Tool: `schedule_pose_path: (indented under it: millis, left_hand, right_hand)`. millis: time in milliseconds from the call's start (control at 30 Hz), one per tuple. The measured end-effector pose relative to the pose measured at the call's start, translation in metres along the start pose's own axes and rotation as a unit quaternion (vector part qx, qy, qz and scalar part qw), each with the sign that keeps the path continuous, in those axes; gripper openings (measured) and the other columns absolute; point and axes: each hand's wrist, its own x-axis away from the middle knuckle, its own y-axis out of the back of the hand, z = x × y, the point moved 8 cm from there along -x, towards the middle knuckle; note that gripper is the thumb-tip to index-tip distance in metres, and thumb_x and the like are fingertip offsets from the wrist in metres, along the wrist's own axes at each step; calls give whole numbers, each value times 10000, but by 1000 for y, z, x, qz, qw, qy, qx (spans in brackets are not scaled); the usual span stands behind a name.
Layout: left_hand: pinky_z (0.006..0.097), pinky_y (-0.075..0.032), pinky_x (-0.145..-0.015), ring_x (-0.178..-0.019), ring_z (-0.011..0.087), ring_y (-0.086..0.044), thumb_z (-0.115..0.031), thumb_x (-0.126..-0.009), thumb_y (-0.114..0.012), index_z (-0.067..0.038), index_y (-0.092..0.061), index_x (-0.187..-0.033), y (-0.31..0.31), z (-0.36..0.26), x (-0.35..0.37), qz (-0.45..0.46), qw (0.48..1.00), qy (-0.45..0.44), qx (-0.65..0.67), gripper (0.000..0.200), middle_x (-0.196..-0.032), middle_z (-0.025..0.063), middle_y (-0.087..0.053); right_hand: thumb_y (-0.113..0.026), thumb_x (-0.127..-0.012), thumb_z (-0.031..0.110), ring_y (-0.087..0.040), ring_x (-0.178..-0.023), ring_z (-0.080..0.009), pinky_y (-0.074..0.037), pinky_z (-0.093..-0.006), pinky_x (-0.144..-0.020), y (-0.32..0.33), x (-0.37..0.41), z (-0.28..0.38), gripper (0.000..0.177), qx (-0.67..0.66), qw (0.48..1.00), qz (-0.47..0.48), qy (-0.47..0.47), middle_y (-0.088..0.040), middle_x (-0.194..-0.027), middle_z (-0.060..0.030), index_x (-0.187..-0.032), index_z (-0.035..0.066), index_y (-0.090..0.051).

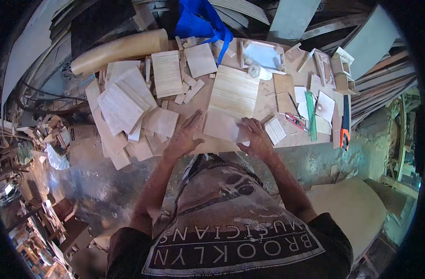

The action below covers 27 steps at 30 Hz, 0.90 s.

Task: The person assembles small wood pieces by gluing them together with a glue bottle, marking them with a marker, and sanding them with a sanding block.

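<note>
My left hand (183,138) lies flat on the workbench (211,145) near its front edge, fingers spread, just left of a small thin wood sheet (221,125). My right hand (254,137) rests on the right end of that sheet, fingers pressing on it. A larger pale plywood panel (234,92) lies directly behind the small sheet.
A heap of cut wood panels (124,104) covers the left of the bench, with a rolled veneer tube (121,49) behind. Blue fabric (201,21), small wooden frames (263,55), a green ruler (311,115), red-handled pliers (296,122) and an orange-handled saw (345,123) sit to the right.
</note>
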Motion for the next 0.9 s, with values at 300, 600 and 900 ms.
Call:
schedule_pose_path:
  millis: [300,600,900]
  left_hand:
    - [410,-348,-1114,-1340,302,-408,-182,-710,-799,-141,-355,-1466,-9,4,-25,79,987,-94,-103,878,-1523,32,-350]
    - [433,-380,-1081,-1336,288,-422,-186,-716,-791,-111,-367,-1454,-8,3,-30,95,991,-73,-63,854,-1505,73,-378]
    - [381,-363,-1117,-1344,310,-416,-140,-692,-825,-60,-362,-1448,-6,-11,-31,112,984,-93,-104,890,-1477,156,-399]
  right_hand:
    - [-792,-686,255,-388,-1302,-372,-318,-561,-1054,-14,2,0,764,5,1000,25,-10,-407,-1426,-155,-1360,97,-470]
    - [-840,-653,273,-286,-1399,-351,-265,-574,-1103,12,38,-36,1014,-18,990,49,-135,-287,-1531,-126,-1490,143,-284]
    - [-832,-672,289,-367,-1369,-310,-322,-528,-1081,-2,43,-50,930,-62,988,42,-135,-352,-1494,-137,-1447,101,-354]
